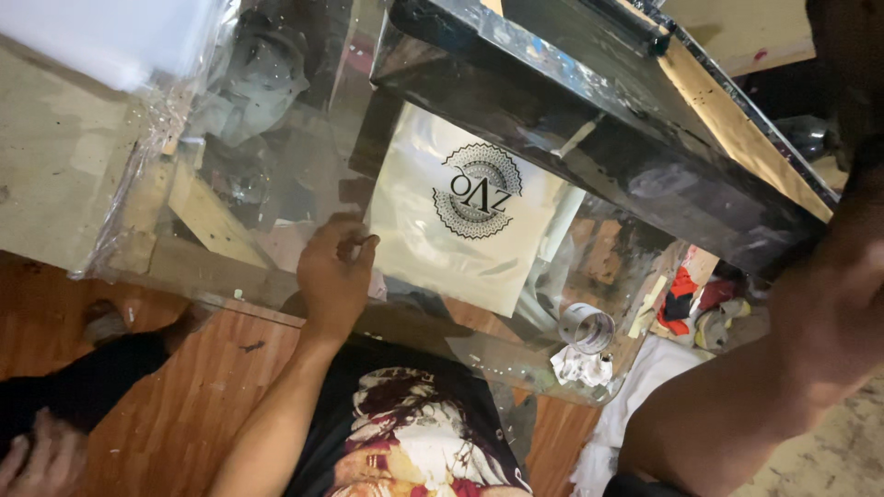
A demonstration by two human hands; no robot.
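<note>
My left hand (333, 272) rests on a glass tabletop (230, 276), its fingertips pinched at the left edge of a cream plastic bag (442, 258) printed with a round black emblem. The bag lies flat under a raised black frame (589, 120) with a wooden edge, tilted up above it. My right forearm (810, 322) reaches up along the right side toward the frame's far corner. The right hand itself is lost in dark shadow at the top right.
A roll of clear tape (587, 327) and crumpled white paper (582, 366) sit near the table's front edge. Clear plastic film (138, 138) covers the table's left side over a wooden support. Coloured rags (691, 294) lie on the floor to the right.
</note>
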